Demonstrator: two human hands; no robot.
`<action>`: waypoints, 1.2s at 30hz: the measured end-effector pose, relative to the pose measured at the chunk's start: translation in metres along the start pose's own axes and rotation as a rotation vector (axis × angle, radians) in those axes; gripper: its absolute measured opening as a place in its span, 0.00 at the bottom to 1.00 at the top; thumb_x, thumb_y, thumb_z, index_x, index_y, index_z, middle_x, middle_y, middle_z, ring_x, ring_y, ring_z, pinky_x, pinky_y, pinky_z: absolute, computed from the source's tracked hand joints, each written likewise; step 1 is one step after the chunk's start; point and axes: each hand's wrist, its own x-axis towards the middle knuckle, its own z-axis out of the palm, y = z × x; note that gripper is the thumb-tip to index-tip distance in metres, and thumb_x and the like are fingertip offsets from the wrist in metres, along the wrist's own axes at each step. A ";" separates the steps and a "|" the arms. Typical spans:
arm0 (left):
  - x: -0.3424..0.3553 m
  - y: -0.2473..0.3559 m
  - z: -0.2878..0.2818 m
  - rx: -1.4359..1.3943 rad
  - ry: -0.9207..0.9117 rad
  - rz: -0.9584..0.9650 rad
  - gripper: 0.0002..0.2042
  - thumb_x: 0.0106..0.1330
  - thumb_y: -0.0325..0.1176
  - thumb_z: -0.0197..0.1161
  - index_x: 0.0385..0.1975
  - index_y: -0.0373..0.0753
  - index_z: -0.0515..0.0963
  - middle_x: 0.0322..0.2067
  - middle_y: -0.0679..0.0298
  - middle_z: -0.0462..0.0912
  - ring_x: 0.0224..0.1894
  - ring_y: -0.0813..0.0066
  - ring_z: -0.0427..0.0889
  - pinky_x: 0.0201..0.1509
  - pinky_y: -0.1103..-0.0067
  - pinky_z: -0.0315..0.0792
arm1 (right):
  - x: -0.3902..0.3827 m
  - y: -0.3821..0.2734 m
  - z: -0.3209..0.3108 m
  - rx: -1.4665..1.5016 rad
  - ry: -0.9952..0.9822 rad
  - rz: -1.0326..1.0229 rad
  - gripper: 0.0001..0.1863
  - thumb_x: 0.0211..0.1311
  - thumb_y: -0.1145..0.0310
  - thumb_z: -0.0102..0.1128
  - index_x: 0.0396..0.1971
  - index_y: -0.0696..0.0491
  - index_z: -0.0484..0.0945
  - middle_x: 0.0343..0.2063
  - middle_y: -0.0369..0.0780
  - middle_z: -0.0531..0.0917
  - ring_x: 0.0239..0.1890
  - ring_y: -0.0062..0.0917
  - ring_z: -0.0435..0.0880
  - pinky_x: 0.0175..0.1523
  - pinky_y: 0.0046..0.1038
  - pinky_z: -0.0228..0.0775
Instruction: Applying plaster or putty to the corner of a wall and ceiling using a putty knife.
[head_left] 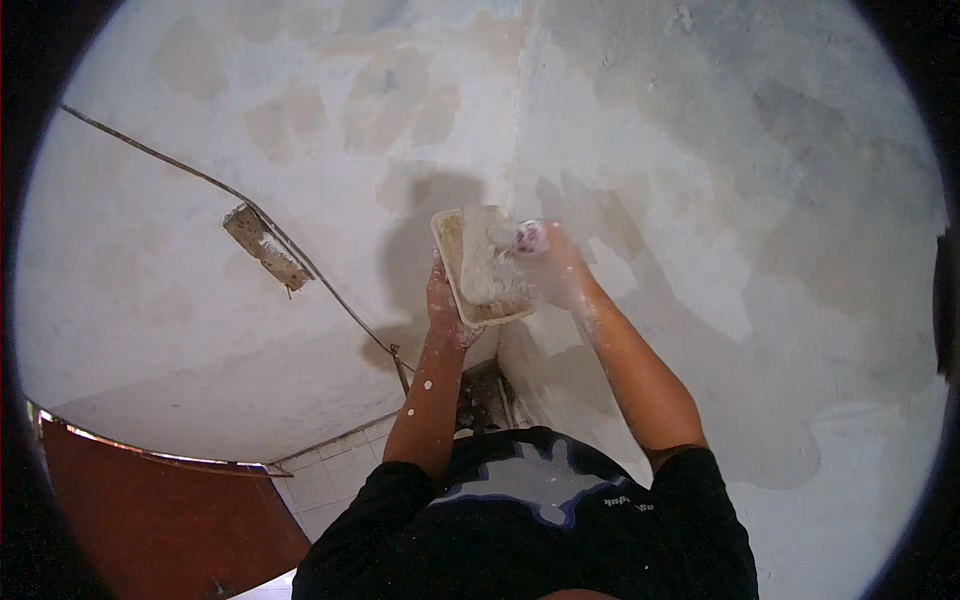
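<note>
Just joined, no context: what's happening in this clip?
A person stands facing a wall corner patched with plaster. Their left hand holds a shallow tray of plaster from below. The right hand works a plaster-caked tool over the tray. A wire with a hanging fitting runs along the left wall.

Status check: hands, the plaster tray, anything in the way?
Left hand grips the plaster tray from below. Right hand holds a putty tool over it. Wall corner ahead; nothing between.
</note>
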 end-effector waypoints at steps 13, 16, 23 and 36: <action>0.018 0.002 -0.016 0.126 0.042 0.031 0.23 0.68 0.50 0.38 0.54 0.41 0.64 0.46 0.55 0.73 0.46 0.57 0.74 0.47 0.60 0.73 | -0.002 0.046 0.027 -0.721 0.001 -0.235 0.12 0.52 0.67 0.54 0.31 0.60 0.75 0.33 0.50 0.77 0.40 0.43 0.74 0.46 0.40 0.64; 0.017 0.006 -0.009 0.095 0.043 0.005 0.23 0.68 0.50 0.37 0.55 0.41 0.64 0.48 0.56 0.72 0.47 0.57 0.74 0.47 0.60 0.73 | 0.008 0.041 0.027 -0.571 0.192 -0.367 0.12 0.51 0.68 0.55 0.33 0.60 0.76 0.30 0.49 0.79 0.33 0.42 0.78 0.40 0.39 0.68; 0.018 0.011 -0.012 -0.022 -0.129 -0.017 0.23 0.67 0.51 0.40 0.54 0.41 0.65 0.47 0.57 0.73 0.46 0.58 0.75 0.47 0.61 0.73 | 0.019 0.008 0.000 -0.178 -0.141 0.154 0.14 0.47 0.68 0.61 0.33 0.61 0.76 0.25 0.48 0.78 0.29 0.41 0.77 0.37 0.37 0.70; 0.023 -0.001 0.001 0.068 -0.035 -0.065 0.23 0.67 0.50 0.41 0.53 0.40 0.65 0.47 0.57 0.73 0.46 0.59 0.75 0.47 0.62 0.74 | 0.029 0.106 0.024 -0.227 0.171 -0.264 0.11 0.50 0.66 0.58 0.28 0.59 0.77 0.26 0.45 0.79 0.35 0.36 0.76 0.42 0.39 0.66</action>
